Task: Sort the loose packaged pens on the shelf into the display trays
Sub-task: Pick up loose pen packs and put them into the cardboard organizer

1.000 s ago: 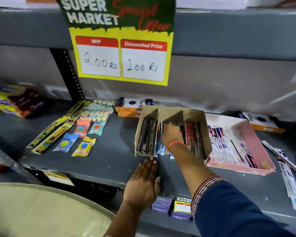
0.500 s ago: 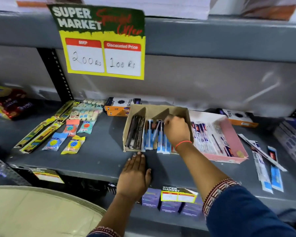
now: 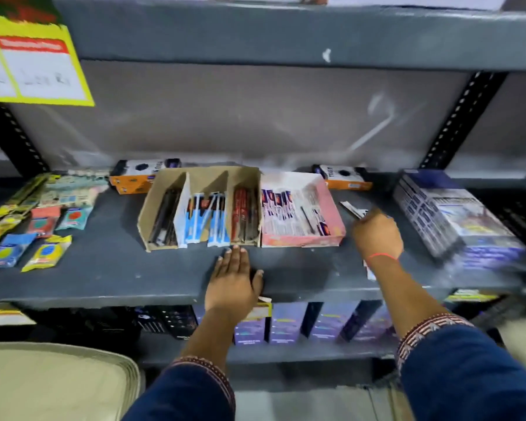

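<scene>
A brown cardboard display tray (image 3: 152, 217) with three compartments stands mid-shelf: dark pens on the left, blue-and-white packaged pens (image 3: 205, 220) in the middle, red pens (image 3: 245, 214) on the right. A pink tray (image 3: 334, 220) beside it holds white packaged pens. My left hand (image 3: 233, 278) lies flat and open on the shelf edge in front of the brown tray. My right hand (image 3: 377, 235) is right of the pink tray, fingers closed over loose packaged pens (image 3: 351, 209) on the shelf; blur hides the exact grip.
Sachets and long yellow packets (image 3: 19, 226) lie at the shelf's left. Orange-and-white boxes (image 3: 134, 177) stand at the back. A stack of purple-and-white packs (image 3: 456, 220) sits at the right. A yellow price sign (image 3: 34, 65) hangs top left. Purple boxes (image 3: 286, 323) fill the lower shelf.
My right hand left the brown tray's middle compartment and swung right, past the pink tray, onto the loose pens. The view panned right. My left hand stayed on the shelf edge.
</scene>
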A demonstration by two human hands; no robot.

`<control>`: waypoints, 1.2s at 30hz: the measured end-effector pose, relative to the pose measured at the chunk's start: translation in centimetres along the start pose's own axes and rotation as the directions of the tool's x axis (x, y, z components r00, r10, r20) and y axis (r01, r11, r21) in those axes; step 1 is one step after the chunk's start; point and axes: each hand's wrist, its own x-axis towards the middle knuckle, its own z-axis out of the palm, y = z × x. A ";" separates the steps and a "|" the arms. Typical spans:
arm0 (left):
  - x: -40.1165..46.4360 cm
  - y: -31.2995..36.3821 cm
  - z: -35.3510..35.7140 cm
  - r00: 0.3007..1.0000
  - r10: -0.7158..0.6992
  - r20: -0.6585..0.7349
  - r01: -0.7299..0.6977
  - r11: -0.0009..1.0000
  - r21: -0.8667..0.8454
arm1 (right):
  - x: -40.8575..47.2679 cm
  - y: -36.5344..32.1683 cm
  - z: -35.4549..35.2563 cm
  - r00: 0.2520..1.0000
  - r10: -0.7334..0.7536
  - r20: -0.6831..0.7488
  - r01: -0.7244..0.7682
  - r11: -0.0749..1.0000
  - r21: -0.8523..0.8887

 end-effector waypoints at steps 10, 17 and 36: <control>-0.3 0.2 -0.6 0.994 -0.045 0.095 0.047 0.999 -0.023 | 6.5 7.6 1.2 0.886 0.257 0.386 -0.261 0.964 -0.045; -0.1 0.1 -0.7 0.991 -0.041 0.124 0.044 0.999 -0.019 | 7.3 9.3 -0.6 0.811 0.285 0.511 -0.451 0.861 0.235; -1.2 -5.0 -1.6 0.992 -0.029 0.126 0.029 1.000 -0.001 | -8.5 -3.3 1.3 0.625 -0.447 0.641 -0.381 0.542 0.749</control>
